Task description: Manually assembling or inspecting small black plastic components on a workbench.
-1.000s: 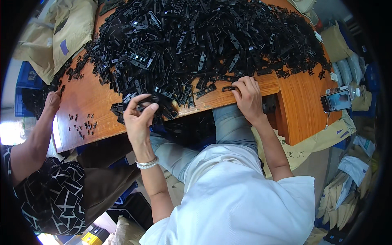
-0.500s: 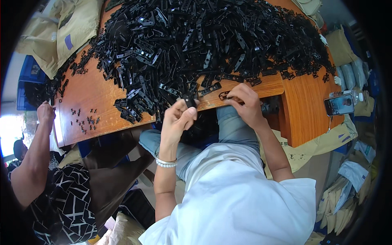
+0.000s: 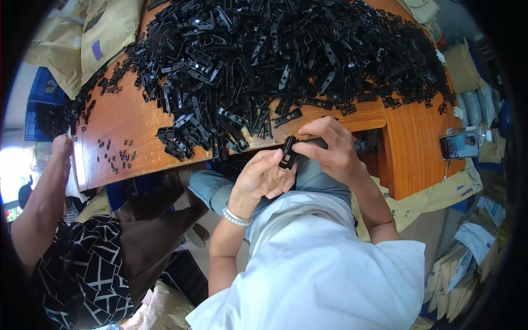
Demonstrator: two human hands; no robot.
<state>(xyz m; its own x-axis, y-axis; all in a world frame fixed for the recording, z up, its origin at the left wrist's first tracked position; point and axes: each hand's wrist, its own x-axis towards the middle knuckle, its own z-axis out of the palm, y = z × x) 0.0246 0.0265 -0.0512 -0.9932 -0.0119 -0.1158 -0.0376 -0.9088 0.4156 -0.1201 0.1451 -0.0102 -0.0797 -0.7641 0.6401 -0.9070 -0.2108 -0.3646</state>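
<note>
Just off the near table edge, my left hand pinches a black plastic part between thumb and fingers, tilted upward. A beaded bracelet circles that wrist. My right hand is closed against the same part from the right, thumb and forefinger bent. A dark piece shows between its fingers; whether it is a separate frame or the part's other end, I cannot tell. Beyond both hands, a big heap of similar long black plastic parts covers the far side of the table.
Small black pieces lie scattered on the wooden table at left. A co-worker's arm reaches to the left edge near a blue crate. A propped phone stands at right. Paper sacks sit at far left.
My left hand has moved right and nearer to me with the black part. My right hand has brought a small black frame from the table edge to it, so both hands now meet.
</note>
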